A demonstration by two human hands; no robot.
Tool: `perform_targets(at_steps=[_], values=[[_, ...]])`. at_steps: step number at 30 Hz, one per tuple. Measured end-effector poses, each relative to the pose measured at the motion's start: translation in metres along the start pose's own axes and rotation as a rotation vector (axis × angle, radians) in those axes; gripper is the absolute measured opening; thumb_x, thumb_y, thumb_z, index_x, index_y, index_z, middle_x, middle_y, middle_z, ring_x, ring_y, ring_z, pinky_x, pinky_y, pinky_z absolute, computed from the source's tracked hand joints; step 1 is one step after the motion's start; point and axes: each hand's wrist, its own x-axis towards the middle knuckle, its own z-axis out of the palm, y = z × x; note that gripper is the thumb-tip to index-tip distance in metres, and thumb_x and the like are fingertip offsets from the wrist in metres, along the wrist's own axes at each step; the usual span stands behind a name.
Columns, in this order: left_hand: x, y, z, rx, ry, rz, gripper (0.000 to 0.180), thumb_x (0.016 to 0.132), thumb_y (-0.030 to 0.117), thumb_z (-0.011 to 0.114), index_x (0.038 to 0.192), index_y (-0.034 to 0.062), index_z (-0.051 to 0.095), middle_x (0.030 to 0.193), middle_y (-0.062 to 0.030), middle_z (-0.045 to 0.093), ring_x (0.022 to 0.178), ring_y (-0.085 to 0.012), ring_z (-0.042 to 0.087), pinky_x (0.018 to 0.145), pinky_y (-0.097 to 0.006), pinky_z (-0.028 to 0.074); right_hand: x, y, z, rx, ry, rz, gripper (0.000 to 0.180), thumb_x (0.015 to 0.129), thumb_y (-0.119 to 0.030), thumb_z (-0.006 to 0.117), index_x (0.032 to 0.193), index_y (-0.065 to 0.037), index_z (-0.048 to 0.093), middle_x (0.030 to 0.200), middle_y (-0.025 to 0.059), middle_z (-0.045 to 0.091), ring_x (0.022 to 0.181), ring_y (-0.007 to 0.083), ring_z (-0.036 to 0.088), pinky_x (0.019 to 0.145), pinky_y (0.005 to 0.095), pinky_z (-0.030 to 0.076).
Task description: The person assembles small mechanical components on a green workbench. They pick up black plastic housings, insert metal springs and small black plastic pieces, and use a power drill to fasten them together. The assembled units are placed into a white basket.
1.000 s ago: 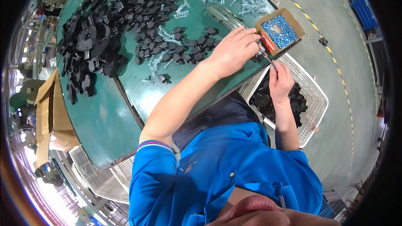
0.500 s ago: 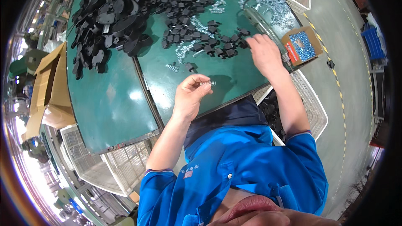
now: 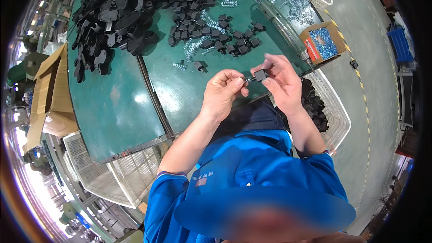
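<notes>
Over near edge of tabletop [image 3: 183,96]: left hand [image 3: 220,95] pinching coil spring [image 3: 247,79], right hand [image 3: 285,86] gripping black block [image 3: 260,75]; skewed pinch could eject spring.

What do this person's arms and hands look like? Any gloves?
No gloves: the left hand and right hand are bare, and I can't see a watch. The forearms are bare too. Above them are short, bright blue sleeves, with a thin light stripe edging the left cuff.
</notes>
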Motion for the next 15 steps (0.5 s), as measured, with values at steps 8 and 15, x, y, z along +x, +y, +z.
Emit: perform_targets(at_steps=[8, 15], values=[[0.006, -0.012, 0.013, -0.019, -0.105, -0.124, 0.015, 0.092, 0.014, 0.069, 0.104, 0.0061, 0.063, 0.093, -0.0072, 0.067, 0.075, -0.0178, 0.064, 0.071, -0.033, 0.054, -0.002, -0.007, -0.012, -0.685, -0.100, -0.324, 0.047, 0.083, -0.008, 0.072, 0.127, 0.000, 0.057, 0.110, 0.0155, 0.065, 0.096, 0.0318, 0.065, 0.082, 0.0363, 0.054], [0.006, -0.023, 0.006, -0.178, -0.124, -0.142, 0.015, 0.093, 0.016, 0.069, 0.104, 0.0076, 0.063, 0.087, -0.0042, 0.066, 0.072, -0.0161, 0.064, 0.068, -0.032, 0.054, 0.010, -0.023, -0.016, -0.552, -0.138, -0.176, 0.056, 0.074, -0.015, 0.082, 0.124, 0.000, 0.059, 0.110, 0.0147, 0.064, 0.094, 0.0323, 0.064, 0.083, 0.0377, 0.053]])
